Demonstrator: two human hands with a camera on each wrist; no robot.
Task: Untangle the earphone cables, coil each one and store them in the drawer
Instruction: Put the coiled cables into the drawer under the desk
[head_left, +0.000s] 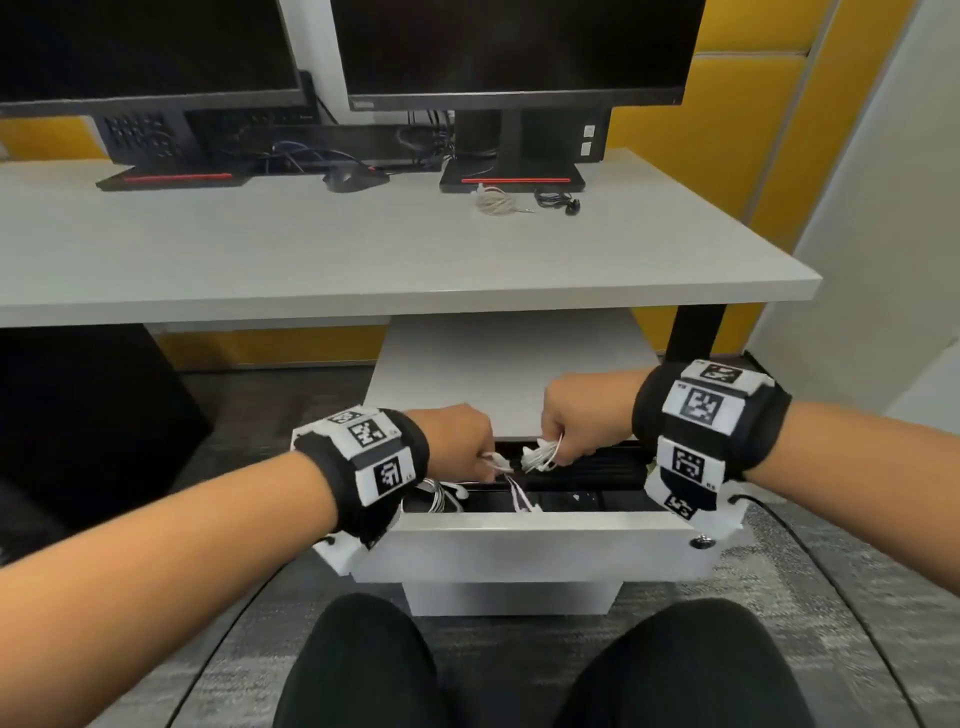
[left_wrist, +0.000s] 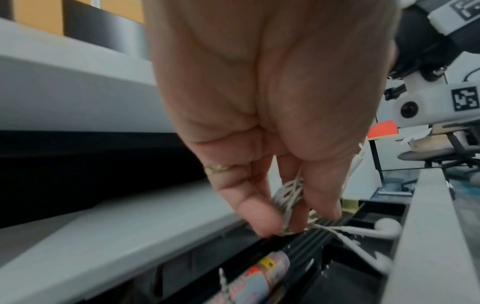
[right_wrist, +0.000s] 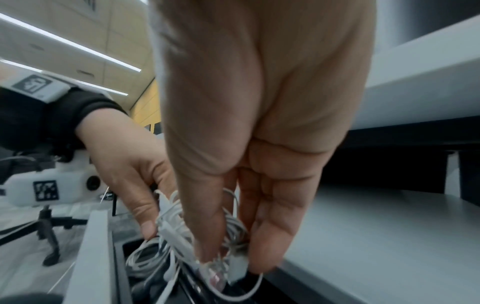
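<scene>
My left hand and right hand hover together over the open white drawer. Between them hangs a white earphone bundle. The right hand grips its coiled loops with curled fingers. The left hand pinches strands of the same cable, and its earbuds dangle into the drawer. A second white coil lies in the drawer's left end, seen also as loops in the right wrist view. Two more earphones sit on the desk: a white coil and a black one.
The desk overhangs the drawer cabinet, with two monitors and a mouse at its back. A black organiser tray lines the drawer, with a labelled tube in it. My knees are just below the drawer front.
</scene>
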